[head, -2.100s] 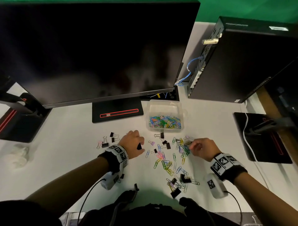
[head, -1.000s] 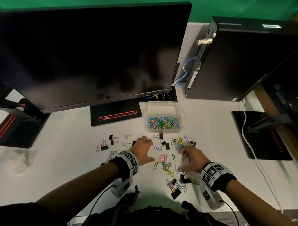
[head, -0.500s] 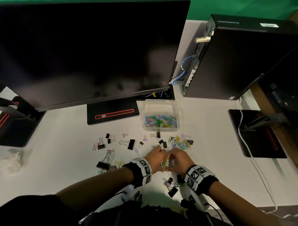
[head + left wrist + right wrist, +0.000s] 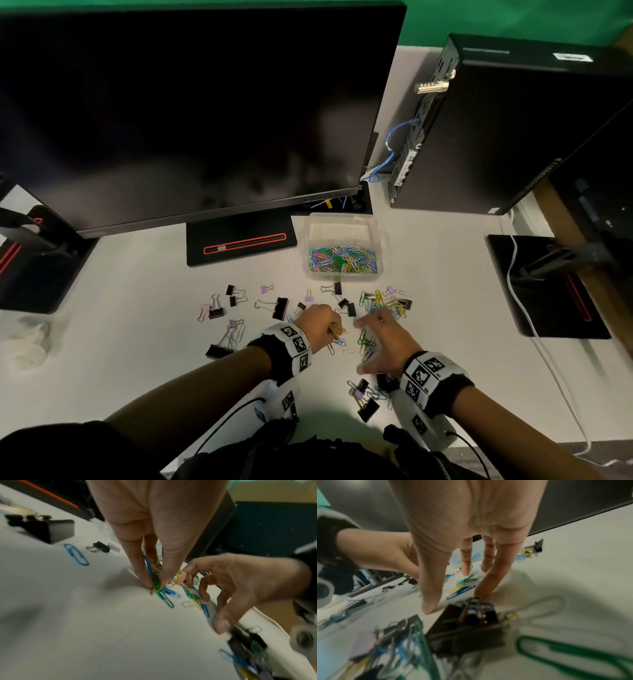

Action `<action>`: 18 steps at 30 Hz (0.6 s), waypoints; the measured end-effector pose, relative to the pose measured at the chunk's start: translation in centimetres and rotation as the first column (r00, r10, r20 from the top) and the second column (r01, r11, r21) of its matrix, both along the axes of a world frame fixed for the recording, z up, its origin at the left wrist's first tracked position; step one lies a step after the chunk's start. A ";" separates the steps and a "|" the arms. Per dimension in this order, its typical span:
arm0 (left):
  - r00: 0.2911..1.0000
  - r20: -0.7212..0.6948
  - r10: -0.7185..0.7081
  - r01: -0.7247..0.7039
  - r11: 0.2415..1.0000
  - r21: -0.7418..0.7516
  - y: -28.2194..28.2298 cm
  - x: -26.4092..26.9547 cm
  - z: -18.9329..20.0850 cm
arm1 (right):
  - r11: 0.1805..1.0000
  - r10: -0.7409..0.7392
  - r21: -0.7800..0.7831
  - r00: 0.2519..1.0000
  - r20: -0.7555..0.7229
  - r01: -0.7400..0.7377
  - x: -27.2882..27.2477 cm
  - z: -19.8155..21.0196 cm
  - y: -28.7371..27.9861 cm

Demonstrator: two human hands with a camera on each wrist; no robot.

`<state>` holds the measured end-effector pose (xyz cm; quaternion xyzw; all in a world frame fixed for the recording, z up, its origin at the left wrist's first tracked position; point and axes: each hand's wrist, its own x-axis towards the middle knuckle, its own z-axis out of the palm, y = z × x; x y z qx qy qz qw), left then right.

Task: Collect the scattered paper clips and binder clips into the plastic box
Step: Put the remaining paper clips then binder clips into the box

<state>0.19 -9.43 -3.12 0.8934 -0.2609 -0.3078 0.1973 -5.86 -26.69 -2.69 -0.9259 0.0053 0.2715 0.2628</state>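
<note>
The left hand [image 4: 317, 325] is pinching a small bunch of paper clips [image 4: 157, 584] between thumb and fingers, right down on the table [image 4: 144, 308]. The clips in the bunch are blue, green and yellow bent wire loops. The right hand [image 4: 382, 342] is sitting just beside it with its fingers spread and reaching down over more loose clips [image 4: 366, 342]. It looks like it is gripping nothing, though the wrist view is a bit blurry.

More paper clips and binder clips are lying all over the table in front of the hands. The binder clips [image 4: 281, 306] are mostly black with silver wire handles, and a few are tiny and purple. One tangle of clips [image 4: 364, 399] is lying close to the right wrist.

The plastic box [image 4: 344, 246] is sitting a little past the hands. It is see-through and already holding a colourful heap of paper clips.

The table is white. A big dark monitor [image 4: 191, 109] is standing behind the box, and a black computer [image 4: 513, 126] is standing to the right.
</note>
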 end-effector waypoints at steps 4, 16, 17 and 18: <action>0.992 -0.080 0.100 -0.106 0.992 -0.069 0.7 0.9 0.3 | 0.999 0.036 0.017 0.999 -0.018 -0.036 0.5 -0.1 0.7; 0.952 -0.113 0.286 -0.307 0.903 -0.300 0.4 6.7 4.0 | 0.988 -0.076 0.132 0.997 -0.013 0.077 1.9 -0.2 0.4; 0.945 -0.120 0.306 -0.328 0.883 -0.334 0.3 7.5 4.1 | 0.987 -0.084 0.138 0.996 -0.014 0.086 1.9 -0.3 0.4; 0.934 -0.124 0.334 -0.356 0.862 -0.361 0.1 8.3 4.3 | 0.986 -0.092 0.141 0.995 -0.025 0.094 2.0 -0.4 0.3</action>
